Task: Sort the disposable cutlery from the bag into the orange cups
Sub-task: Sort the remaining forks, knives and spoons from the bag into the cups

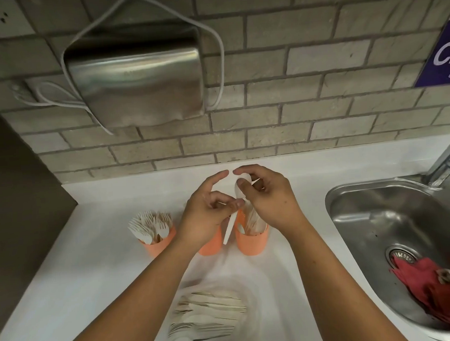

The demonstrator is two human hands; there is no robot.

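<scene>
We count three orange cups (252, 243) in a row on the tabletop (105, 256), one clear bag (250, 295) of cutlery nearer us, and one white spoon (229, 226). Our left hand (208, 213) pinches its neck and our right hand (269, 199) grips its bowl, above the middle and right cups.

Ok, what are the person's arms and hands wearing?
Nothing visible: left forearm and right forearm are bare to the frame edge, no sleeves. The left grip and right grip are ungloved, with no rings, watch or bands showing.
</scene>
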